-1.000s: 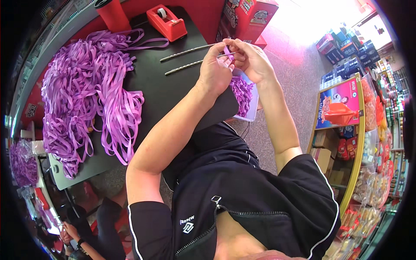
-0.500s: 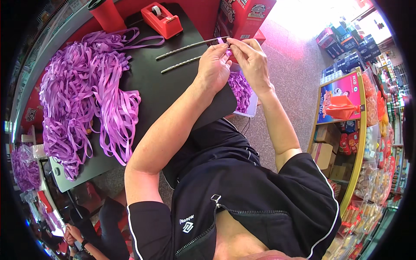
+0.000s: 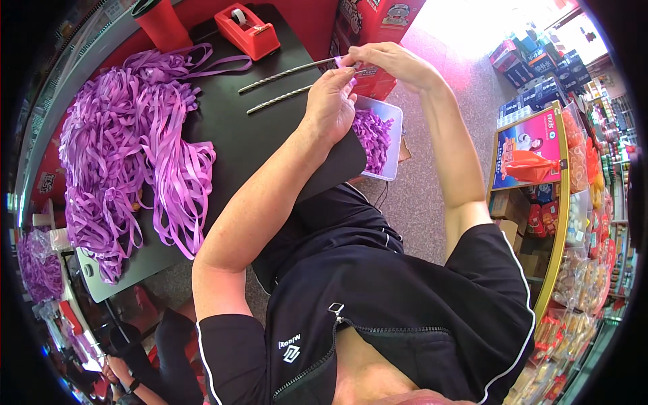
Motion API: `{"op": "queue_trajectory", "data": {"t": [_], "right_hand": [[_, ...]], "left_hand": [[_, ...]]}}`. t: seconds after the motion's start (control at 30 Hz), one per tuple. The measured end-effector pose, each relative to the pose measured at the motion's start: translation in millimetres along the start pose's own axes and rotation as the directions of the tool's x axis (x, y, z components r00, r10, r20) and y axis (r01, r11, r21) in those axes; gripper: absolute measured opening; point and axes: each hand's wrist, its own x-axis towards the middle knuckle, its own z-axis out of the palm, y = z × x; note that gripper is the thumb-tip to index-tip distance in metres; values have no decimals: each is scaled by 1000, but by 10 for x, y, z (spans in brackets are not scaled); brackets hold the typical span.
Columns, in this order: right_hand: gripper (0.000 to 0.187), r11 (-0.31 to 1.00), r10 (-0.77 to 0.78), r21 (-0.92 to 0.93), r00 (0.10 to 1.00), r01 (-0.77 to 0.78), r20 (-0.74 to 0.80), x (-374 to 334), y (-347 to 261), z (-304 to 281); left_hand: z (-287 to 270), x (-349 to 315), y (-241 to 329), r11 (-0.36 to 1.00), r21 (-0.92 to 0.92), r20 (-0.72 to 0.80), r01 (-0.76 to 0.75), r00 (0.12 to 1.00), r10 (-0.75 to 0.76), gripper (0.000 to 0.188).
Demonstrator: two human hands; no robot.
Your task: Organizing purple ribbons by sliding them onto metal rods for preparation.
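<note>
Two twisted metal rods [image 3: 290,71] lie side by side above the black tabletop, pointing left. A piece of purple ribbon [image 3: 339,61] shows around their right ends, between my hands. My left hand [image 3: 331,101] pinches the ribbon with thumb and fingers, just beside the lower rod. My right hand [image 3: 395,62] reaches over from the right, its fingertips closed on the ribbon at the upper rod's end. How the ribbon is wound is partly hidden by my fingers. A large heap of loose purple ribbon [image 3: 111,148] spreads over the table's left side.
A red tape dispenser [image 3: 248,34] and a red cylinder [image 3: 162,25] stand at the table's far side. Right of the black table [image 3: 270,145], a clear bin [image 3: 393,145] holds short purple ribbon pieces. Red boxes stand behind it. A yellow-edged display case [image 3: 557,223] stands right; another person's hand [image 3: 118,370] shows lower left.
My right hand has swung up and left, with the wrist turned over the rod ends, uncovering more of the bin. My left hand stays nearly in place.
</note>
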Motion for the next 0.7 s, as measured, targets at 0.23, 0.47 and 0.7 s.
{"op": "queue_trajectory", "data": {"t": [0.23, 0.47, 0.7], "right_hand": [[30, 981, 194, -86, 932, -176, 307, 125, -107, -146], [23, 992, 128, -39, 949, -122, 289, 66, -112, -162], [22, 987, 157, 29, 984, -160, 82, 128, 99, -189]], "left_hand": [[-74, 42, -18, 1000, 25, 57, 8, 998, -10, 33], [-107, 62, -35, 997, 76, 49, 5, 999, -8, 37], [-9, 13, -8, 999, -28, -26, -36, 999, 36, 48]]}}
